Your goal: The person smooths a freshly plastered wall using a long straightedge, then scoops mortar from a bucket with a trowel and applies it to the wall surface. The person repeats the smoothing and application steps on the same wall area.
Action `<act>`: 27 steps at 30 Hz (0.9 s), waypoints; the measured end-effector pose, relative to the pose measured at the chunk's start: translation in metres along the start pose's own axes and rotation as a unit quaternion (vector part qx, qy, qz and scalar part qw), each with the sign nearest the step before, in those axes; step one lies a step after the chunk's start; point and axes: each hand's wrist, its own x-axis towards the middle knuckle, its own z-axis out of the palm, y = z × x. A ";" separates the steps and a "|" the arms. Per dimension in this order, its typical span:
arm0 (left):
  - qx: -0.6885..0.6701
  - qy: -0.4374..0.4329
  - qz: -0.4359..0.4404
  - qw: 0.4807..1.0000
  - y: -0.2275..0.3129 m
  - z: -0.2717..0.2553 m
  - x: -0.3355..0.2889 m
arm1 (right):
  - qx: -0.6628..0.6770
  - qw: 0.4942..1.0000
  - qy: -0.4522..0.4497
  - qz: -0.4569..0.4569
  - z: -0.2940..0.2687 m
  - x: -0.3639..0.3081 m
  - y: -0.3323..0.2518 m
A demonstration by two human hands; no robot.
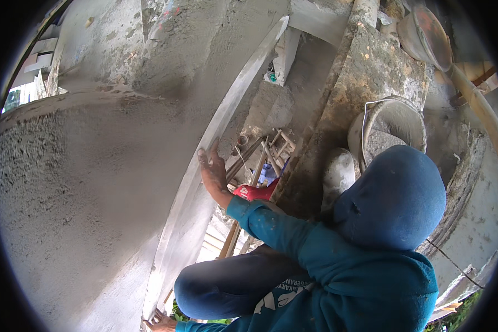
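Observation:
A long pale straightedge [213, 124], smeared with cement, runs slantwise along the edge of a grey plastered wall [88, 193]. My right hand [214, 172], in a teal sleeve, grips its middle; some fingertips show on the front face and the rest are partly hidden. Down at the lower edge of the picture my left hand [161, 322] has its fingers on the straightedge's bottom end, and part of that hand is cut off. The plaster beside the straightedge is damp and mostly smooth, rougher toward the far left.
My bent knees [390, 196] are in blue trousers. A cement-caked bucket [395, 119] with a wire handle stands by my pale boot [337, 174] on a dirty plank [371, 66]. Behind it lies another round vessel [426, 36]. Poles and rubble [274, 152] lie lower down.

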 end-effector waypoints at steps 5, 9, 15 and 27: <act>0.057 -0.011 -0.026 0.998 -0.020 -0.003 0.002 | 0.045 0.994 -0.064 0.076 -0.001 0.035 0.030; 0.169 -0.060 0.002 0.984 -0.060 0.002 -0.026 | 0.124 0.983 -0.037 0.133 -0.003 0.083 0.061; 0.039 -0.086 -0.066 0.993 -0.084 0.046 -0.064 | 0.228 0.935 -0.108 0.249 -0.007 0.142 0.098; 0.004 -0.063 -0.081 0.995 -0.035 0.019 -0.039 | 0.242 0.950 -0.099 0.172 -0.025 0.081 0.018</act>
